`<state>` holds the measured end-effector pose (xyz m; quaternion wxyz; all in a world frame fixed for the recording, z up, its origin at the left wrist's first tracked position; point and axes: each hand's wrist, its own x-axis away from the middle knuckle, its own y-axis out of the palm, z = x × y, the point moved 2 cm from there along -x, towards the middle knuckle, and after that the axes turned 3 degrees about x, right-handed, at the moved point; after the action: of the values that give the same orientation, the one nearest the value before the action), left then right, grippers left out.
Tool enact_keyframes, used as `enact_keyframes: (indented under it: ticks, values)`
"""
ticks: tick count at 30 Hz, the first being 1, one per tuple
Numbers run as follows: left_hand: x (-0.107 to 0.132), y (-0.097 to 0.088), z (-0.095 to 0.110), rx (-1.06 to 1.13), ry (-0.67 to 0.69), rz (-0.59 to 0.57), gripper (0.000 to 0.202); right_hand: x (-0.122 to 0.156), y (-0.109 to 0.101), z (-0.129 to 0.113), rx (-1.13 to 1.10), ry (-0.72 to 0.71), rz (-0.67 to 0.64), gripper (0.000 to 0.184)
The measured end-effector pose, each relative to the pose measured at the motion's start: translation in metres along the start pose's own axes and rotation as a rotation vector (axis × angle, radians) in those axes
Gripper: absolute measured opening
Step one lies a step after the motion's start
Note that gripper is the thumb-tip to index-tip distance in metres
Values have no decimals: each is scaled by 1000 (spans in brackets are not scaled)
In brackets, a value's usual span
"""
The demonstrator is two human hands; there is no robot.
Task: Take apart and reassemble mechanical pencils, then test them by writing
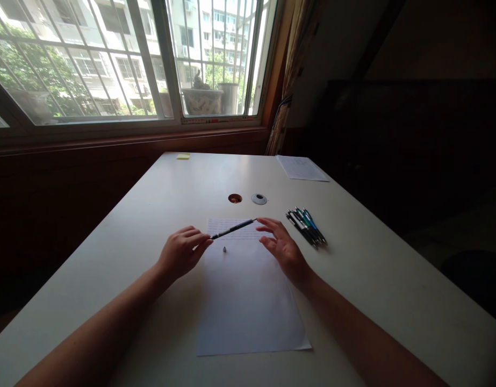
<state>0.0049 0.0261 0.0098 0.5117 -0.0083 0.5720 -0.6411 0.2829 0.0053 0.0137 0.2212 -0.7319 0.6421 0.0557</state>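
Note:
A dark pen [234, 229] is held at its lower left end between the thumb and fingers of my left hand [184, 250]. It slants up to the right over the sheet of paper [248, 301], its thin far end close to the fingertips of my right hand [286, 250]. That hand has its thumb and fingers apart; whether a fingertip touches the pen's end I cannot tell. Below the pen, a small grey pen tip [224, 249] stands on the paper. Lines of writing cover the top part of the sheet, and the rest is blank.
Several pens [306, 227] lie bunched to the right of my right hand. Farther back are a round cable hole [235, 198] and its loose cover [259, 199]. A yellow sticky note [183, 156] and written papers [303, 168] lie near the white table's [151, 199] far edge.

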Motion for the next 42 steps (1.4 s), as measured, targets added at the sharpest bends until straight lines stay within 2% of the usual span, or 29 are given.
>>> enact_keyframes:
  ticks: [19,32,36,42]
  values:
    - [0,1,0,-4,20,-4,18,-1,0,2,25,-12,-29,36]
    - [-1,0,-1,97,-55,17,22,-1,1,8,91,-45,-15,30]
    - [-1,1,-3,123,-81,13,21,0,6,8,241,-135,-98,26]
    - [-3,0,0,132,-92,18,18,2,25,7,551,-378,-317,41]
